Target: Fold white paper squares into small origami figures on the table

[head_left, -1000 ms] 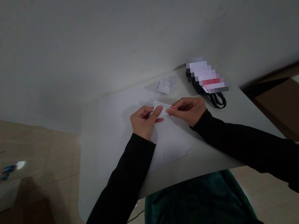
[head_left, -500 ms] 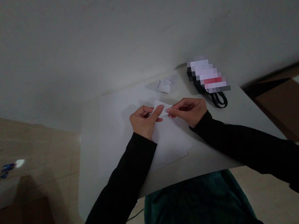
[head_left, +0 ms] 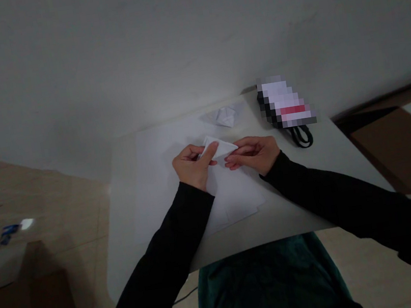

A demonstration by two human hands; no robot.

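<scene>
A small piece of white folded paper [head_left: 223, 147] is raised above the table, its pointed corner turned to the right. My left hand [head_left: 194, 165] grips it, thumb pressed on top and fingers underneath. At that pointed corner, my right hand [head_left: 254, 153] has its fingertips against the paper or just beside it. Its thumb is off the paper and lower, apart from the index finger. White sheets [head_left: 239, 198] lie flat beneath both hands. Beyond them sits another folded paper piece [head_left: 226, 117].
A black case [head_left: 269, 111] with a strap loop [head_left: 302, 137] stands at the table's back right, its top blurred out. The white table [head_left: 306, 211] meets a wall [head_left: 174, 45] behind. Cardboard boxes [head_left: 402, 155] are on the right and lower left. Green cloth [head_left: 267, 283] is in front.
The folded paper now shows a larger pointed face. My right thumb has come off its edge and moved down. My left hand has shifted slightly left, still gripping.
</scene>
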